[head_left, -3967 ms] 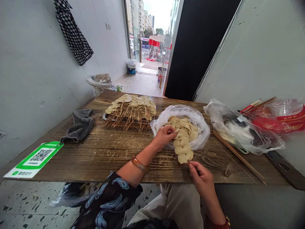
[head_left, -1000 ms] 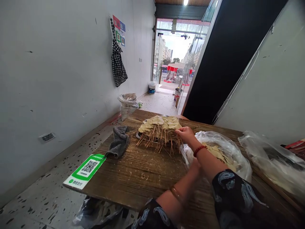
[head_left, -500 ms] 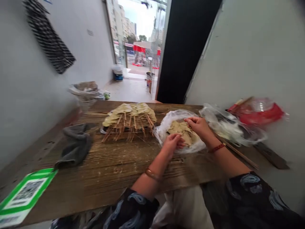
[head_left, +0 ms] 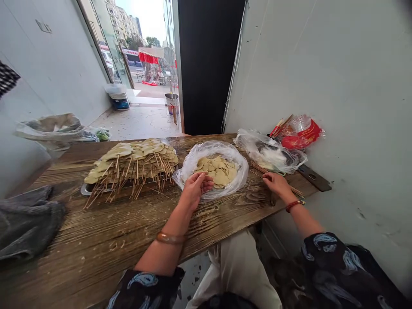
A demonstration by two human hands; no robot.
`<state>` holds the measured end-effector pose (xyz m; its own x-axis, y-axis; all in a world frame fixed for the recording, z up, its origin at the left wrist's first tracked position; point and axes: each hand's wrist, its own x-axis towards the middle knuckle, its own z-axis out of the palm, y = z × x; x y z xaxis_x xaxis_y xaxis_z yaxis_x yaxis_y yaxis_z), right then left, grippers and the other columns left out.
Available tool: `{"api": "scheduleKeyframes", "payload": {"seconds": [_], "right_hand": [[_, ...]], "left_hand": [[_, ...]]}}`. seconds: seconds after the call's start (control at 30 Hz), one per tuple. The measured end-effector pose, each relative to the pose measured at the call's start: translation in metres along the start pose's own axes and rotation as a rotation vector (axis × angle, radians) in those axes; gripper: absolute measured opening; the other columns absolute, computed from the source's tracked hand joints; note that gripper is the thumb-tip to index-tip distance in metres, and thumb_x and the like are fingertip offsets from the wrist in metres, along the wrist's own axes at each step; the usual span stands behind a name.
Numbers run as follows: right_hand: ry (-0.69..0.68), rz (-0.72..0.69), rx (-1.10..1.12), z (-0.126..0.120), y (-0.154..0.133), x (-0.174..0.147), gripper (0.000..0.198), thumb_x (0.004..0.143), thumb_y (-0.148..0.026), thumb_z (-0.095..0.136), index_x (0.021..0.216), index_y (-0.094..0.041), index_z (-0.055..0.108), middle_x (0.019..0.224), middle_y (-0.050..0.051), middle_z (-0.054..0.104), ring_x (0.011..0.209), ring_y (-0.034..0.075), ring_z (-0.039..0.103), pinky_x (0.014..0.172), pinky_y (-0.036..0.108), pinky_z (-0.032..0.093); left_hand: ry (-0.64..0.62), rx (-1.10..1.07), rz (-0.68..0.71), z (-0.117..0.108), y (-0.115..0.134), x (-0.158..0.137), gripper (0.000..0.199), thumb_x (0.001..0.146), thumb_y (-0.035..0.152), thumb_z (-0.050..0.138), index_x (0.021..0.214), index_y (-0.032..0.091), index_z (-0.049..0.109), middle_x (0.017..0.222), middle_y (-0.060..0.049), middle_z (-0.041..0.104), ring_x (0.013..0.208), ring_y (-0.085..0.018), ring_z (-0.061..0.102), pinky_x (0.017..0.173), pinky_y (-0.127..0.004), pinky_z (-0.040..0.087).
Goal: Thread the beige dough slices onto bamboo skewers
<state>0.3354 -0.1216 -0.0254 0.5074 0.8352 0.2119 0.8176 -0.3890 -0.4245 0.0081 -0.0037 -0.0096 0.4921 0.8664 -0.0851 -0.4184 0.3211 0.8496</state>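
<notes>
My left hand (head_left: 195,189) hovers at the near left rim of a clear plastic bag (head_left: 236,156), its fingers loosely curled and apart. Inside the bag lie thin, pale yellow slices (head_left: 222,174), which look like potato. My right hand (head_left: 278,185) is closed, its fingertips pinching at a bundle of thin bamboo skewers (head_left: 296,191) on the table; how many it grips is hidden. To the left, a heap of skewered slices (head_left: 138,156) is stacked on a metal tray (head_left: 85,190), with the sticks pointing towards me.
Behind the skewers lie another plastic bag (head_left: 273,154), red packaging (head_left: 302,133) and a dark knife-like blade (head_left: 314,178), close to the right wall. A grey cloth (head_left: 28,223) covers the wooden table's (head_left: 128,231) left end. A bag-lined bin (head_left: 53,128) stands beyond it.
My right hand has left the slices in the bag and moved right to the skewers. My left hand stays by the bag. The view has turned to the right.
</notes>
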Motion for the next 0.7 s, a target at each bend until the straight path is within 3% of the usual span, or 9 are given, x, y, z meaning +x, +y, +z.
{"api": "scheduleKeyframes", "payload": {"seconds": [0.17, 0.37, 0.53, 0.7], "right_hand": [[-0.045, 0.008, -0.127, 0.011, 0.016, 0.005, 0.024, 0.079, -0.026, 0.06, 0.098, -0.015, 0.069, 0.094, 0.011, 0.069, 0.083, 0.021, 0.062, 0.069, 0.028, 0.04], [-0.139, -0.008, -0.204, 0.017, 0.014, 0.008, 0.019, 0.081, -0.028, 0.057, 0.07, -0.017, 0.068, 0.073, 0.009, 0.069, 0.07, 0.02, 0.061, 0.056, 0.028, 0.032], [-0.157, -0.042, -0.224, 0.019, 0.006, -0.017, 0.021, 0.08, -0.027, 0.054, 0.064, -0.019, 0.064, 0.067, 0.008, 0.067, 0.063, 0.019, 0.059, 0.053, 0.029, 0.028], [-0.115, -0.028, -0.191, 0.01, 0.016, -0.049, 0.019, 0.081, -0.028, 0.052, 0.072, -0.019, 0.064, 0.067, 0.006, 0.066, 0.062, 0.019, 0.059, 0.055, 0.028, 0.033]], "left_hand": [[0.057, 0.02, 0.069, -0.004, 0.007, 0.0, 0.032, 0.072, 0.035, 0.071, 0.092, 0.013, 0.059, 0.076, -0.005, 0.069, 0.06, -0.012, 0.066, 0.057, -0.023, 0.053], [0.123, 0.029, 0.088, -0.011, 0.011, 0.004, 0.029, 0.073, 0.034, 0.07, 0.092, 0.014, 0.06, 0.075, -0.004, 0.069, 0.061, -0.012, 0.065, 0.059, -0.023, 0.052], [0.155, 0.037, 0.114, -0.014, 0.009, 0.006, 0.031, 0.072, 0.035, 0.07, 0.092, 0.014, 0.058, 0.073, -0.002, 0.068, 0.06, -0.012, 0.066, 0.058, -0.023, 0.052], [0.137, 0.069, 0.12, -0.012, 0.007, 0.004, 0.033, 0.072, 0.036, 0.07, 0.092, 0.013, 0.057, 0.072, -0.003, 0.068, 0.057, -0.011, 0.064, 0.056, -0.022, 0.051]]}}
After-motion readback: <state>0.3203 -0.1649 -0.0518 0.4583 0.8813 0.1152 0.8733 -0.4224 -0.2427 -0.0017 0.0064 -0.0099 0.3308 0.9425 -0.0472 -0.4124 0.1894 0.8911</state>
